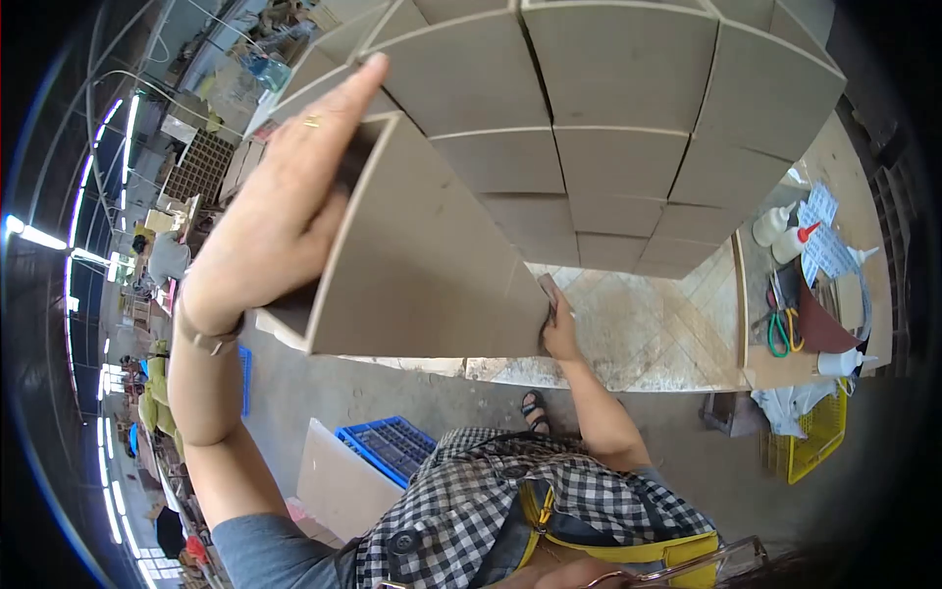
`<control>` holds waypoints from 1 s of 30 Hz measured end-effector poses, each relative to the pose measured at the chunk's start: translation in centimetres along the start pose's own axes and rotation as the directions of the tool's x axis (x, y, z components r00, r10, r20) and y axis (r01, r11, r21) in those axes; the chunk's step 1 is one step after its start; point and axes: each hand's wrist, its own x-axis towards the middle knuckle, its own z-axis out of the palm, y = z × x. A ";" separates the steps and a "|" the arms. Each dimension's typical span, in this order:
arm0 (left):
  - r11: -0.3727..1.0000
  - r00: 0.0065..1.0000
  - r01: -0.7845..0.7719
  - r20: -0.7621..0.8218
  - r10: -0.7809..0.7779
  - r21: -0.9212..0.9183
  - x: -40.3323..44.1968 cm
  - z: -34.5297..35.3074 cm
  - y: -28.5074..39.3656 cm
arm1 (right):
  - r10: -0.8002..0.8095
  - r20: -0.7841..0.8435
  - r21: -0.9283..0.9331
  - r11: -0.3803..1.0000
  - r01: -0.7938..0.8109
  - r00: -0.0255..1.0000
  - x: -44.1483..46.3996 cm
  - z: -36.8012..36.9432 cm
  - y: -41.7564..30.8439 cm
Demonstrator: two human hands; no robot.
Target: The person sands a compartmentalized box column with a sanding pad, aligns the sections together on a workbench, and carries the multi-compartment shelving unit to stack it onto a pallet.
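Nearest is the checked apron [471,515], just behind the hands. In front of it, the long grey box [422,265] slants between the two hands. The left hand [270,206] holds its open end: the fingers stretch out straight, and the thumb side dips into the hole. That seems to give a good hold on the thin wall. The right hand [560,332] is at the other end, low down. Its fingers are partly hidden, so I cannot tell if they pinch the box or just rest on it. With a hand at each end, the long box should wobble less.

Under the right hand's side is the table [667,344]. Out past that hand are white bottles [771,226] and scissors [778,336], probably put to the side to be out of the way but easy to grab. Below them hangs or stands a yellow basket [824,432]; I can't tell which. A blue crate [388,442] is low down, between the left arm and the apron.

Beyond both hands, more grey boxes [628,59] are piled close together, maybe so the pile stays steady. Far past the left hand, bright lamps [39,236] shine.
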 end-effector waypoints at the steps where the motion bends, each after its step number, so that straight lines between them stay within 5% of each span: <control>1: 0.999 1.000 -0.006 0.013 0.006 0.050 -0.1 0.0 -0.3 | 0.026 -0.002 -0.013 1.000 -0.026 1.000 0.1 0.1 -0.5; 3: 0.993 1.000 -0.020 0.014 0.018 0.119 -0.4 -0.3 -0.5 | 0.013 -0.063 -0.202 0.979 -0.026 0.998 0.1 0.3 -6.1; 6: 0.992 1.000 -0.019 -0.013 0.021 0.122 -0.6 0.2 -0.7 | -0.101 0.018 -0.080 0.991 0.102 0.995 1.5 2.1 -18.1; 7: 0.991 0.999 -0.031 -0.026 0.035 0.134 -0.7 0.4 -0.9 | -0.355 0.012 -0.021 0.934 0.355 0.935 2.5 3.0 -22.6; 10: 0.990 0.996 -0.049 -0.066 0.058 0.136 -0.7 0.9 -1.5 | -0.576 0.034 -0.154 0.804 0.574 0.816 4.3 4.6 -34.4; 13: 0.989 0.988 -0.072 -0.129 0.089 0.131 -0.9 1.4 -2.1 | -0.535 0.036 -0.154 0.832 0.533 0.844 5.9 5.9 -37.5; 16: 0.984 0.993 -0.069 -0.085 0.084 0.162 -0.9 0.9 -1.3 | -0.704 0.027 -0.333 0.663 0.671 0.709 4.8 5.1 -32.8; 20: 0.988 0.996 -0.056 -0.066 0.066 0.144 -0.7 1.1 -1.7 | -0.290 0.010 -0.329 0.903 0.277 0.957 1.3 2.7 -20.0; 25: 0.995 0.998 -0.053 -0.039 0.056 0.084 -0.4 0.9 -1.6 | -0.237 -0.111 -0.261 0.944 0.201 0.965 -1.5 -0.1 1.3; 30: 0.966 0.999 -0.037 0.005 0.040 -0.255 0.1 0.7 0.5 | 0.028 -0.079 -0.173 0.984 -0.041 0.996 -1.8 -1.2 4.0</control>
